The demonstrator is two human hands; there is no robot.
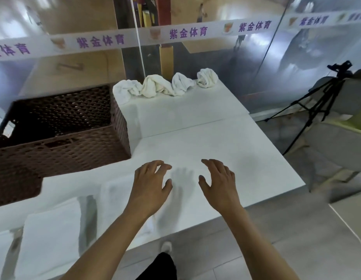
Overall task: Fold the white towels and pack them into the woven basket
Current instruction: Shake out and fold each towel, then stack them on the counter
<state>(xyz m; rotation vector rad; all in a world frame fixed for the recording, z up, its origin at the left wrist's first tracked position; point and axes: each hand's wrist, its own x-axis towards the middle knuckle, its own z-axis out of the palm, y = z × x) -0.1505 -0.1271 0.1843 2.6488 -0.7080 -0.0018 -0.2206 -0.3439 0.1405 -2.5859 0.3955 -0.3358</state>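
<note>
white towels [165, 84] lie crumpled in a row; left hand [150, 183] and right hand [218, 184] spread, empty.

In front of me the white counter [206, 126] runs in two slabs with a seam between them. Behind it stands a glass wall [256, 63] crossed by a frosted band [135, 38] printed with purple characters. To my right a black tripod [319, 98] stands on the grey floor [296, 239], and just beside it a pale chair [341, 138] with a yellow-green seat
</note>
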